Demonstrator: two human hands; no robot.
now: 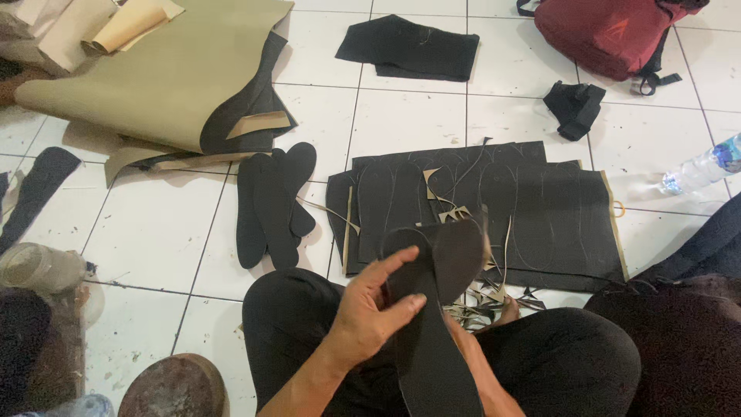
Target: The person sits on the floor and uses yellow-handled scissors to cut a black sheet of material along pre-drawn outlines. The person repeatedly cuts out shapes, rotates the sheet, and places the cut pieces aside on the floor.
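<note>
White tiled floor with dark grout lines, scuffed and speckled, under soft even light.

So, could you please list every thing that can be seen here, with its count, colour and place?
insole piece in hand: one, black, over the lap
cut insoles: small pile, exact count unclear, black, on the floor left of the marked sheets
marked sheets: a few overlapping, black, floor centre
offcut strips: many, tan and black, in front of the marked sheets
large sheet: one, tan with black underside, upper left
dark cloth: one, black, top centre
backpack: one, red, upper right
small pouch: one, black, below the backpack
plastic bottle: one, clear, right edge
tiled floor: white
left hand: grips the insole piece
right hand: mostly hidden beneath the insole piece
</note>
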